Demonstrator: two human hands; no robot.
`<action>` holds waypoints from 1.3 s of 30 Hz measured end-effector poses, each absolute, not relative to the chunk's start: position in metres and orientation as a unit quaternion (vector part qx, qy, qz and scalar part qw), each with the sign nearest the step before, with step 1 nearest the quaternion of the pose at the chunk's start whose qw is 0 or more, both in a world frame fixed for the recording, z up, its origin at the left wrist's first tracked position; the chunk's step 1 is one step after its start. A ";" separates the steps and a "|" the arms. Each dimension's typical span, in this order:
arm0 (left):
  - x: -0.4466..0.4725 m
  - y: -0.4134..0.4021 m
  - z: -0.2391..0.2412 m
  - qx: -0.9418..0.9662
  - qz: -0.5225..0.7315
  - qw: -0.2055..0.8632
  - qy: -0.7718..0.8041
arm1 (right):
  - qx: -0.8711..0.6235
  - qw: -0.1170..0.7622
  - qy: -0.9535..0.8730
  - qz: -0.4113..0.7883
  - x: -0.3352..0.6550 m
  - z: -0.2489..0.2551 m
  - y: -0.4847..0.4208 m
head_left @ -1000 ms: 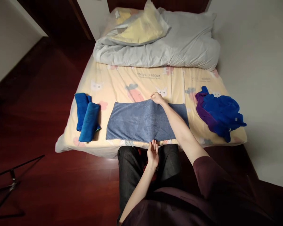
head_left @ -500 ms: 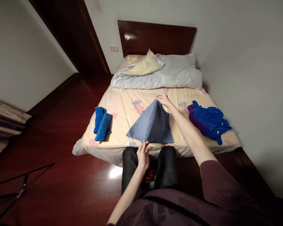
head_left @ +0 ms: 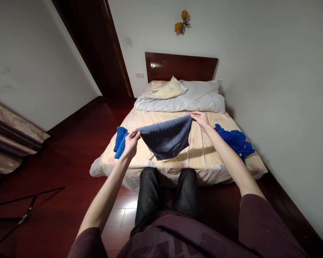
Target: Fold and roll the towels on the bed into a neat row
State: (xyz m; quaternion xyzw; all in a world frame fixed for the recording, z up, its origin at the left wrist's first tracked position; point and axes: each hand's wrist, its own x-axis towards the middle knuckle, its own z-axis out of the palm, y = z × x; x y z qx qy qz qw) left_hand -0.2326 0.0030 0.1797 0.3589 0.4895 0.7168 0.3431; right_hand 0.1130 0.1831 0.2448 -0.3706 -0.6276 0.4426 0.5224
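A dark blue-grey towel (head_left: pixel 168 139) hangs above the bed, stretched between my two hands. My left hand (head_left: pixel 131 143) pinches its left upper corner, and my right hand (head_left: pixel 201 120) pinches the right upper corner, a bit higher and farther off. The towel's lower edge droops toward the front of the bed. Behind my left hand lie folded blue towels (head_left: pixel 120 139), partly hidden by that hand. To the right of my right forearm rests a crumpled heap of blue cloths (head_left: pixel 236 141).
The bed (head_left: pixel 204 161) has a yellow patterned sheet. A grey quilt (head_left: pixel 201 98) and a pale yellow pillow (head_left: pixel 171 89) lie by the dark headboard (head_left: pixel 181 67). Black stand legs (head_left: pixel 29 208) are on the floor at left, below a curtain (head_left: pixel 10 143).
The towel has been lifted off the bed and spread between both hands. My left hand has moved left and up, my right hand slightly right. The camera view has tilted up.
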 end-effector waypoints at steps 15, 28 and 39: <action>-0.243 0.032 0.263 0.398 0.709 0.253 0.524 | -0.374 0.560 -0.566 0.476 0.164 0.243 0.107; -0.248 -0.036 0.210 0.400 0.619 0.376 0.561 | -0.443 0.483 -0.544 0.523 0.211 0.204 0.019; -0.254 0.066 0.198 0.411 0.546 0.402 0.609 | -0.491 0.451 -0.499 0.553 0.185 0.182 0.129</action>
